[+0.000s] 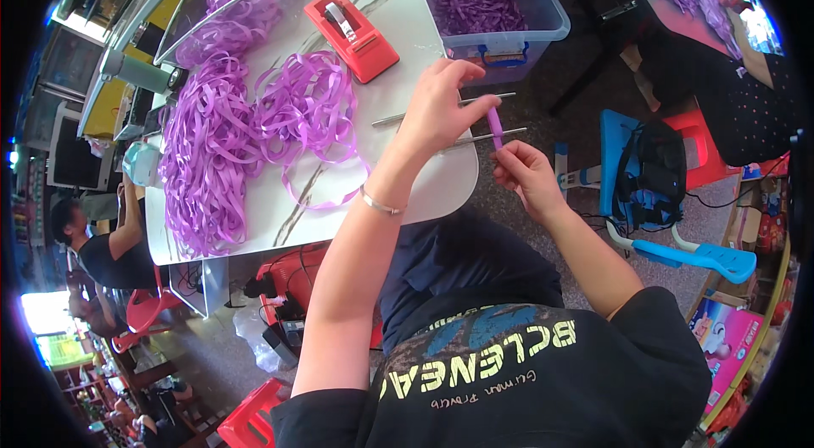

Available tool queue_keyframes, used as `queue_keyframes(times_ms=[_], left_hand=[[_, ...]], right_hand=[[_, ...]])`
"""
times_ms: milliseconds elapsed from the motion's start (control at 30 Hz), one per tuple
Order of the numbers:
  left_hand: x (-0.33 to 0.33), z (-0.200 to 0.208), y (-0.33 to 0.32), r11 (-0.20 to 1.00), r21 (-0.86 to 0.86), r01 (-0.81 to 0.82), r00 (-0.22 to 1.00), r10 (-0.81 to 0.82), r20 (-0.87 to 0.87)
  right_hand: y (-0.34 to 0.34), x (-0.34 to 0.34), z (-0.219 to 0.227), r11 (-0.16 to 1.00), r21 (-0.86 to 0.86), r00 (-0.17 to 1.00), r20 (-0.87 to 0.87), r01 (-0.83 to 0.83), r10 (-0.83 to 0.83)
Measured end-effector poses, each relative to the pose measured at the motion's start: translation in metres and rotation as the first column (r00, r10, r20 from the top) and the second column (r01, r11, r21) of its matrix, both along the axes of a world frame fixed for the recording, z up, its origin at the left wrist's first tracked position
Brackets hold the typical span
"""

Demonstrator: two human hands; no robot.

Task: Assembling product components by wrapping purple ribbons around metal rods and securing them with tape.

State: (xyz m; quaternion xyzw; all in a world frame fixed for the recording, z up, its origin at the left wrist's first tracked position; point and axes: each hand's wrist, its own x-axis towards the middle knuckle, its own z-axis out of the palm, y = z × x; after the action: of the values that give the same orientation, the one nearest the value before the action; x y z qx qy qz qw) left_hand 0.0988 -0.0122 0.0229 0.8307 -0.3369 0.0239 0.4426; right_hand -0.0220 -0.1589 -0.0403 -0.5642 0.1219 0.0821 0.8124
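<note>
At the near edge of the white table [424,194], head view: the left hand [441,109] and right hand [527,172] each pinch one end of a short purple ribbon strip [495,128], held taut over two metal rods [441,115] that jut past the edge. The step appears to be shaping the strip; the next move likely calls for steady tension. Loose purple ribbon heap [220,143], red tape dispenser [352,33] and clear plastic bin [500,7] lie beyond.
</note>
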Motion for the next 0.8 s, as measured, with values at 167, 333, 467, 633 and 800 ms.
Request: queue_keyframes(times_ms=[167, 333, 467, 633, 800], left_hand=[[-0.046, 0.029, 0.012, 0.893, -0.44, -0.095, 0.668, -0.27, -0.693], [-0.084, 0.02, 0.023, 0.807, -0.518, -0.284, 0.212, -0.474, -0.855], [-0.096, 0.01, 0.013, 0.679, -0.557, -0.478, 0.038, -0.618, -0.785], [-0.093, 0.005, 0.001, 0.494, -0.612, -0.617, -0.082, -0.814, -0.575], [-0.093, -0.008, 0.001, 0.419, -0.658, -0.626, -0.084, -0.875, -0.478]], right_hand=[[-0.001, -0.002, 0.009, 0.999, 0.038, 1.0, -0.012, 0.03, -0.029], [0.0, -0.002, 0.013, 0.999, 0.038, 0.999, 0.033, 0.014, -0.015], [0.001, 0.0, 0.016, 1.0, 0.015, 0.999, 0.038, 0.005, -0.006], [-0.001, 0.001, 0.011, 0.999, -0.027, 0.996, 0.082, 0.026, -0.024], [0.005, 0.001, 0.034, 0.997, -0.055, 0.998, 0.04, 0.057, -0.055]])
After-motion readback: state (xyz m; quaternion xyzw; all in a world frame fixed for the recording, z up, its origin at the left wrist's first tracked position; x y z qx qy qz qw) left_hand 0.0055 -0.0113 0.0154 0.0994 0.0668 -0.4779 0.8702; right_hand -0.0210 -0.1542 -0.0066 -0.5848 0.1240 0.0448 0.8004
